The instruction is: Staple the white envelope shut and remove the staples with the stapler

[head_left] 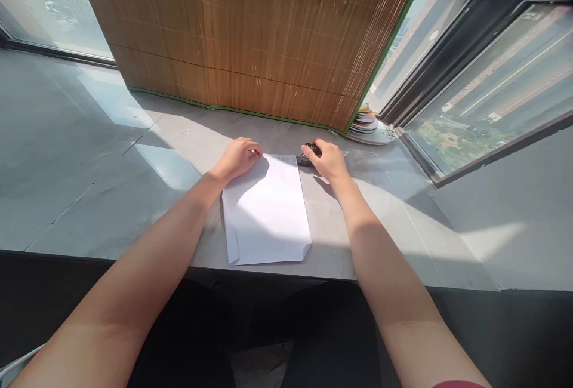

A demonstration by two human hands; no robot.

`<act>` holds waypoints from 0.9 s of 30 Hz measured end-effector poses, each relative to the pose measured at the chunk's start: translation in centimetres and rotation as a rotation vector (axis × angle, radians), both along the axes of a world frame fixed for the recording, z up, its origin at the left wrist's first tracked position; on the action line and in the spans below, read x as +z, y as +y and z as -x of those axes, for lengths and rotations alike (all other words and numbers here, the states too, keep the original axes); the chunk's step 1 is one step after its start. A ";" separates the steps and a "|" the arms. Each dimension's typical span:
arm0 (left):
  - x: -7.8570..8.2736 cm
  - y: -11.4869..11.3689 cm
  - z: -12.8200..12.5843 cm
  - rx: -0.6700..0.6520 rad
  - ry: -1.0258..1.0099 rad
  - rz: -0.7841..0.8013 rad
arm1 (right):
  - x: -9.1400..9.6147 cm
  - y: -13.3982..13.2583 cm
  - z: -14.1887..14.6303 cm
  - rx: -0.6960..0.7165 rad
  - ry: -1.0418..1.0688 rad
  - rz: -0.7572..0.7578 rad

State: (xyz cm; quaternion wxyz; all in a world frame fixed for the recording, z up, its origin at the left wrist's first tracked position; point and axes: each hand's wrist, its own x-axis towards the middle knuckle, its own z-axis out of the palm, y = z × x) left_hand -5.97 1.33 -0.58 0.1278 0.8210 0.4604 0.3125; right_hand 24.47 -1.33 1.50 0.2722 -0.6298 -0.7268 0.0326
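Note:
White sheets of paper (273,215) lie on the grey ledge, with a folded-looking lower left edge and a bent lower right corner. At the paper's top left corner, my left hand (239,158) is closed on the edge, its fingers curled. My right hand (329,161) grips a small black stapler (306,159), whose front end meets the top right corner of the paper. Whether the paper sits between the stapler's jaws is too small to tell. Faint print or writing runs along the top edge of the paper.
A bamboo blind (250,36) with green trim hangs behind the paper down to the ledge (89,197). Stacked plates (369,128) stand at the back right beside the window frame (430,59). The ledge's dark front edge is close to my legs.

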 end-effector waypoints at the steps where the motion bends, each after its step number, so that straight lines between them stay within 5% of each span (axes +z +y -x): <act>1: 0.0 -0.1 0.0 0.006 0.005 -0.004 | 0.0 -0.1 0.0 0.011 -0.023 -0.003; 6: 0.2 -0.3 0.0 0.035 0.019 -0.016 | 0.2 -0.3 0.0 -0.006 -0.119 0.058; 14: 0.2 -0.3 -0.2 0.037 -0.047 0.011 | 0.3 0.4 0.2 -0.240 -0.049 0.031; 20: 0.6 -0.2 -0.3 0.061 -0.171 0.017 | 1.9 -2.3 4.7 0.125 0.096 -0.099; 27: 0.3 1.9 1.2 0.500 -0.812 0.045 | 1.2 -5.0 9.9 0.417 0.024 0.116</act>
